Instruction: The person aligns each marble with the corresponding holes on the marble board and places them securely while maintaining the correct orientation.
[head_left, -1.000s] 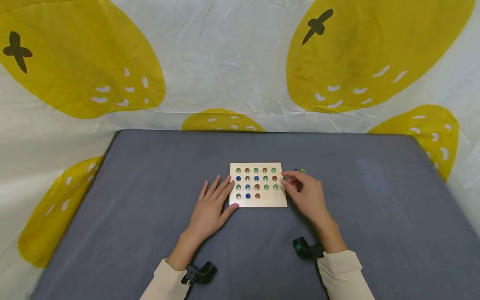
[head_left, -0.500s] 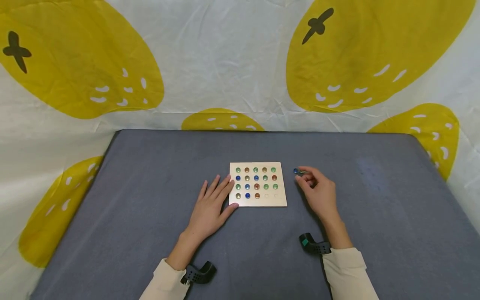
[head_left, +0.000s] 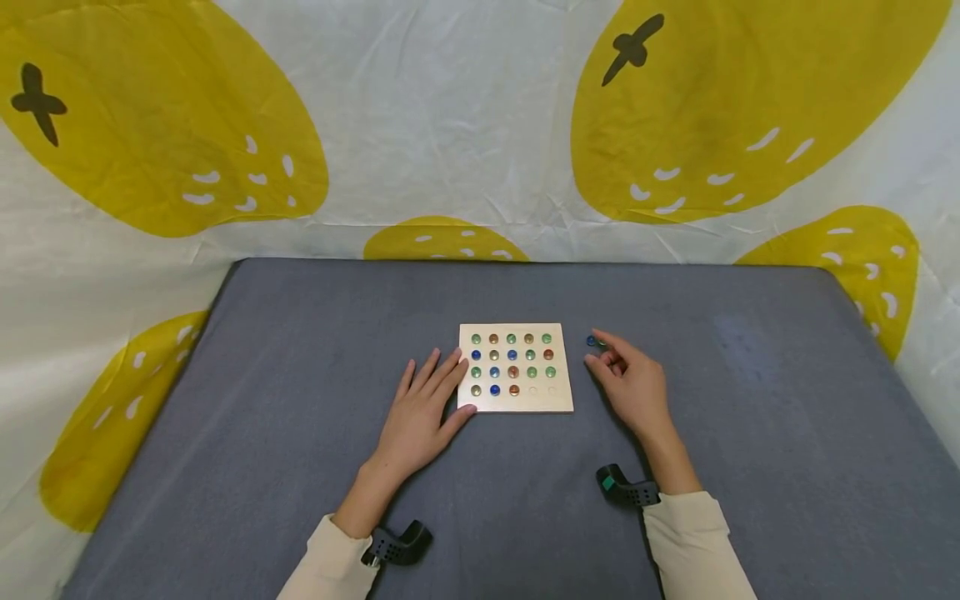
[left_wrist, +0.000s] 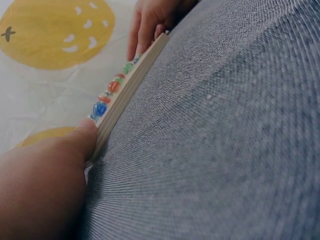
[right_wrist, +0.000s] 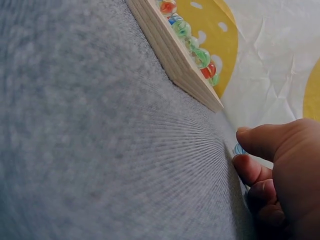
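A pale wooden board lies on the grey cloth, with rows of glass marbles in green, blue and amber-red. Two bare hollows show at the right of its front row. My left hand has its fingers spread, fingertips on the board's left edge and thumb at the near left corner. To the right of the board, my right hand reaches toward a blue marble and a green marble on the cloth. Its thumb and index finger are parted around the marbles, while the other fingers curl under.
Grey cloth covers the table. Behind it hangs a white curtain printed with large yellow shapes. Each wrist carries a black camera mount, the left mount and the right mount, near the cream sleeves.
My right hand has moved right, away from the board's right edge, to the two loose marbles, then shifted slightly left. The left hand and the board stay in place.
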